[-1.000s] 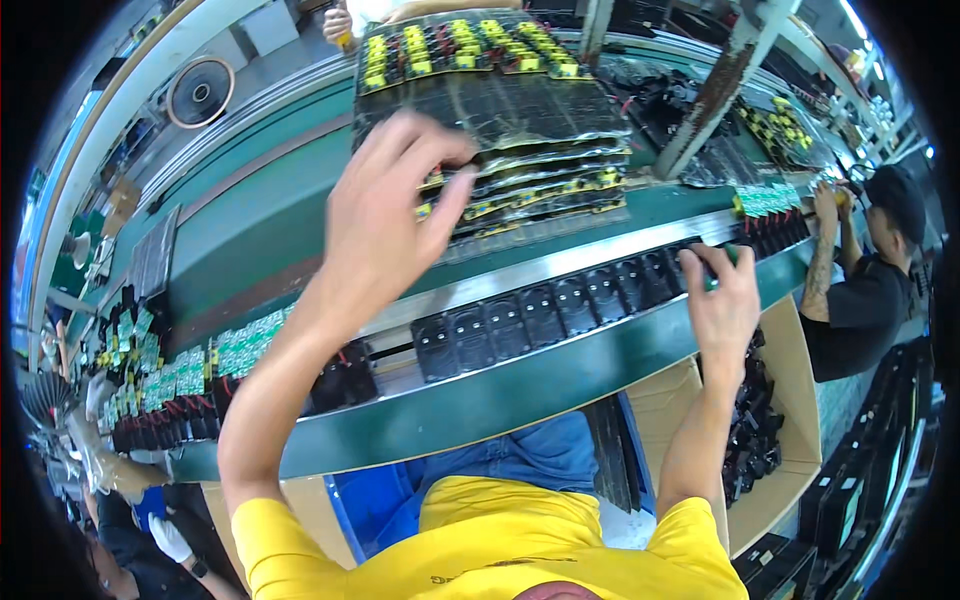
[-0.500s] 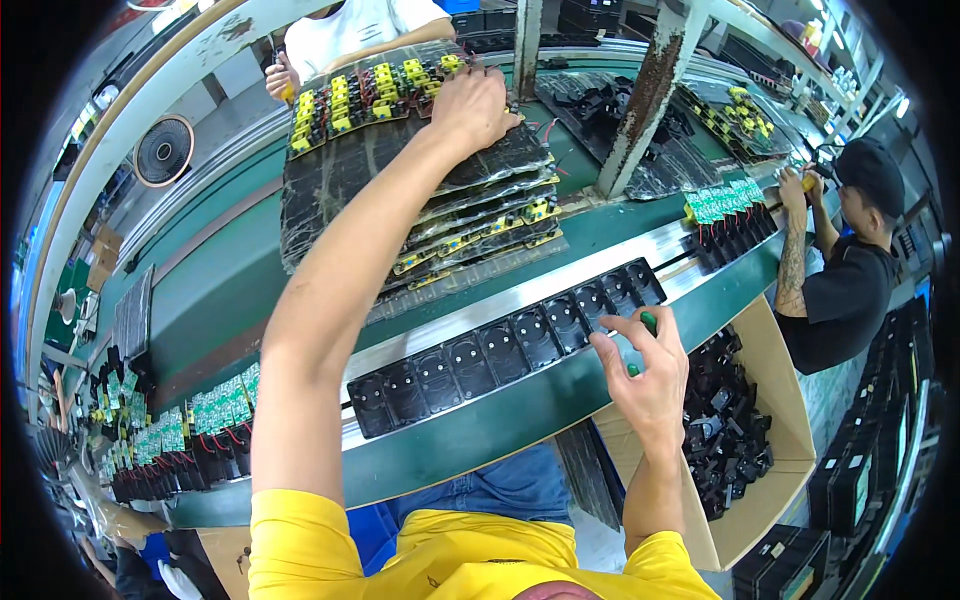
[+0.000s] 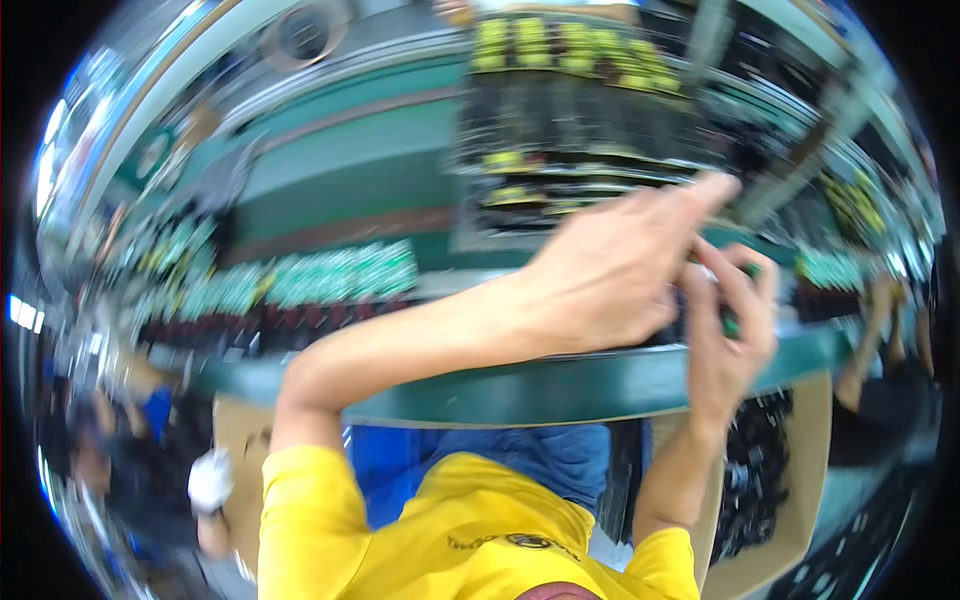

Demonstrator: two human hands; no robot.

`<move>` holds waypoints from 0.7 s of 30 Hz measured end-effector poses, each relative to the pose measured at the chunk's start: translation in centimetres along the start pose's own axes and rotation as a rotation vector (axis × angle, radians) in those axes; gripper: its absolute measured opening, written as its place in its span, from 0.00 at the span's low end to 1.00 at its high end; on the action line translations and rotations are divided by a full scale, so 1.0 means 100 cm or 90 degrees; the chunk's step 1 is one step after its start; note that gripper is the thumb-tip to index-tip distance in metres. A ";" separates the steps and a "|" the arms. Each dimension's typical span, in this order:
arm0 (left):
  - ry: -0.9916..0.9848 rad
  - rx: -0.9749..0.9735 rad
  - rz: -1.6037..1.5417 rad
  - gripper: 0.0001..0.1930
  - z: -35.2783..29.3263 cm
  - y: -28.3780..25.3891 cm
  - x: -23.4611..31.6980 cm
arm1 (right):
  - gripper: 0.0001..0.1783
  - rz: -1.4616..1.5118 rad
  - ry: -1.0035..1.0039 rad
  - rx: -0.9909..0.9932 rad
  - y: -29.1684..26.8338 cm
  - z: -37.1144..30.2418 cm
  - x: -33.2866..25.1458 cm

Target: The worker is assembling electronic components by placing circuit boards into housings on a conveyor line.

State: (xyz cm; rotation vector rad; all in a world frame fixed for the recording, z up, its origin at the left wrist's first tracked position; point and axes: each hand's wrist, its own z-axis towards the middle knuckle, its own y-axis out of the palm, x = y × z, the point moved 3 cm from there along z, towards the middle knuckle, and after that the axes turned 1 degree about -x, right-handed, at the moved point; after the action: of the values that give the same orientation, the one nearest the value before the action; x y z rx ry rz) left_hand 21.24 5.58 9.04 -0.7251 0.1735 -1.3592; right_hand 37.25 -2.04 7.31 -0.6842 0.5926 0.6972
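Blurred by motion, my left hand (image 3: 615, 275) reaches over the front of the workbench. Its fingertips come close to my right hand (image 3: 728, 335); whether they hold or touch a part cannot be made out. My right hand is closed around a slim green-handled tool (image 3: 751, 272), whose working end is hidden. My left hand and forearm cover most of the row of black plastic housings on the bench. Beyond them rises a stack of dark sheets (image 3: 570, 120), topped with rows of yellow parts (image 3: 575, 45).
Green circuit boards (image 3: 345, 275) on black housings line the bench to the left, with more boards (image 3: 832, 270) at right. A cardboard box (image 3: 810, 480) of black parts (image 3: 755, 475) stands below the bench's right side. Other people are at both sides and across.
My left hand has left the yellow parts on the stack and come back beside my right hand. The right hand keeps the green-handled tool. The whole view has swung and blurred.
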 end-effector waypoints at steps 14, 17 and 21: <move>-0.297 -0.041 -0.205 0.10 -0.096 -0.084 0.013 | 0.09 0.531 0.238 -0.293 0.042 -0.056 -0.005; -0.330 -0.033 -0.314 0.08 -0.094 -0.069 0.009 | 0.12 0.232 0.110 -0.216 0.028 -0.060 -0.017; -0.351 -0.095 -0.291 0.07 -0.100 -0.082 -0.001 | 0.15 -0.024 -0.036 -0.287 0.029 -0.059 -0.033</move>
State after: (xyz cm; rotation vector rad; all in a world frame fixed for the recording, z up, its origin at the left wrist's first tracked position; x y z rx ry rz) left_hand 9.30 1.69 5.92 -1.2931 -0.3535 -1.5262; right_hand 31.53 -5.94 4.77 -1.0872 0.3687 0.8213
